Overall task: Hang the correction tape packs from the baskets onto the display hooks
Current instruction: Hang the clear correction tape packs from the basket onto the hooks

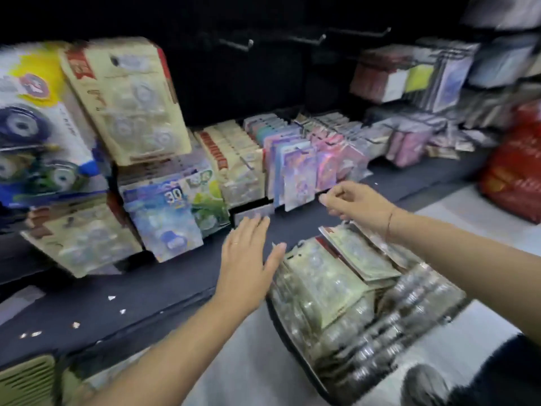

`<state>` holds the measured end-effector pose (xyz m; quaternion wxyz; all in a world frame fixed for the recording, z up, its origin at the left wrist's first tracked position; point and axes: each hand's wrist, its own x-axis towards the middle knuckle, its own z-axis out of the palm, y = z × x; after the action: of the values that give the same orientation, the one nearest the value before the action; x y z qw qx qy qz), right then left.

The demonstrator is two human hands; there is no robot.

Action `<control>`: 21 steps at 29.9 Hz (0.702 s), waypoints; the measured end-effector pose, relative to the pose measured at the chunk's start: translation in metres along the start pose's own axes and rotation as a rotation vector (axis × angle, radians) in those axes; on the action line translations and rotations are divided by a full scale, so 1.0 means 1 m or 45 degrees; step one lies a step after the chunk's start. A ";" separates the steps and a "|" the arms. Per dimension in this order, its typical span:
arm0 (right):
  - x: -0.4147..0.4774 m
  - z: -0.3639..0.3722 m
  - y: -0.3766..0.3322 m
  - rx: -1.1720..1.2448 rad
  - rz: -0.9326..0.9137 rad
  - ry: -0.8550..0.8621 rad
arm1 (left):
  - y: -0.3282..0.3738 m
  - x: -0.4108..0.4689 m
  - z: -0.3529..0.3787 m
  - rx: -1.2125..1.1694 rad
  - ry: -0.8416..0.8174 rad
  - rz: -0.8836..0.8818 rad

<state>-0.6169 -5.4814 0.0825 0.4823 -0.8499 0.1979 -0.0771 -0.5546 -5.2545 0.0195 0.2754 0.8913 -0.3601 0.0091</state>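
**Progress:** part done, by my judgement, with the bulk outstanding.

**Stock waiting:** The black-rimmed basket (279, 326) sits at 5 o'clock in the view. It is heaped with beige-card correction tape packs (330, 276) with clear blisters and red corners. None of these is on a hook yet.

**Stock hung:** At 11 o'clock from the basket, a full row of matching hung beige packs (234, 153) is on the display. A row of pastel pink-and-purple packs (295, 168) hangs at its 3 o'clock.

**Free capacity:** Bare black metal hooks (240, 44) project from the dark back panel at 12 o'clock, carrying nothing.

**Left hand** (248, 259): It hovers flat over the dark shelf ledge (146, 288), at 9 o'clock from the topmost basket packs. Its fingers (254, 230) are straight and together and hold nothing. The thumb lies near a pack corner, but contact cannot be told.

**Right hand** (354, 205): It is above the far end of the basket, at 1 o'clock from the left hand. Its fingers (336, 197) are curled inward with the thumb towards the forefinger. Blur prevents telling whether they pinch a pack's top or nothing.
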 end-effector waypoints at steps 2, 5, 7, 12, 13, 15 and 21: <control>-0.009 -0.014 0.050 -0.083 0.086 0.008 | 0.006 0.002 0.049 -0.008 -0.140 -0.105; -0.006 -0.026 0.111 -0.251 0.160 -0.030 | 0.009 -0.001 0.099 -0.034 -0.252 -0.246; -0.002 -0.031 0.136 -0.390 0.235 -0.108 | 0.010 -0.004 0.118 -0.048 -0.273 -0.275; 0.021 -0.053 0.172 -0.469 0.227 0.062 | 0.009 -0.008 0.137 -0.160 -0.155 -0.302; 0.027 -0.060 0.177 -0.452 0.223 0.132 | 0.009 -0.009 0.140 -0.172 -0.134 -0.304; 0.040 -0.074 0.190 -0.446 0.300 0.142 | 0.010 -0.009 0.145 -0.210 -0.096 -0.311; 0.059 -0.075 0.226 -0.398 0.653 -0.357 | 0.018 -0.004 0.156 -0.337 -0.012 -0.362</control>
<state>-0.6467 -5.6681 -0.0739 0.3722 -0.8384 0.3468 0.1958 -0.5975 -5.3395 -0.1047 0.3870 0.8892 -0.2299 -0.0815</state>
